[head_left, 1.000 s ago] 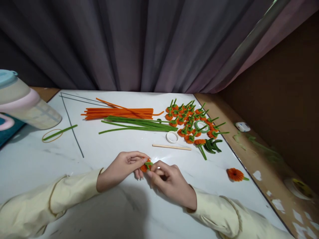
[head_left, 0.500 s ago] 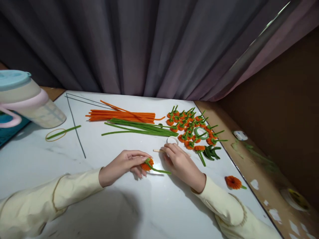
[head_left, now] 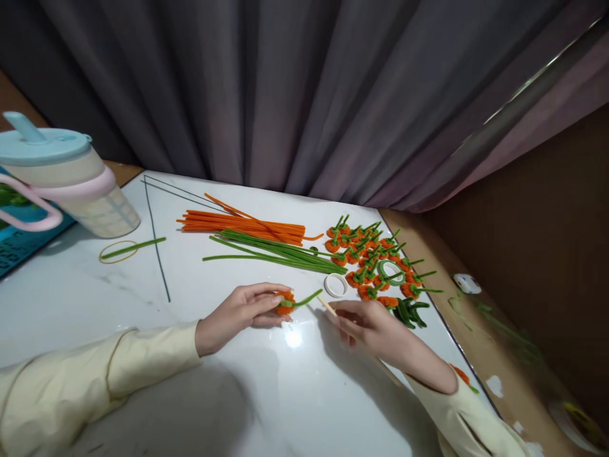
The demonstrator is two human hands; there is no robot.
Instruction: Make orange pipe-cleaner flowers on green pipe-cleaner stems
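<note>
Between the thumb and fingers of my left hand (head_left: 245,315) is an orange pipe-cleaner pumpkin (head_left: 287,303). Its green stem (head_left: 308,298) points right, toward my other hand. My right hand (head_left: 368,324) pinches a thin wooden stick (head_left: 327,306), whose tip lies close to the stem's end, and the rest of the stick runs back beneath the palm. Just beyond the stick a white ring of tape (head_left: 335,285) lies on the table. Several finished orange pumpkins with green stems (head_left: 361,244) are grouped past my right hand, near a bunch of short dark green pieces (head_left: 410,312).
Orange pipe cleaners (head_left: 242,225) and green pipe cleaners (head_left: 280,252) lie in bundles at the back of the white table (head_left: 228,393). A green tape roll (head_left: 391,272) sits among the pumpkins. A large lidded cup (head_left: 95,190) stands at left, near a rubber band (head_left: 118,252).
My right hand has picked up the wooden stick and moved right and nearer with it. The pumpkin in my left hand has turned, so its stem now slants upward.
</note>
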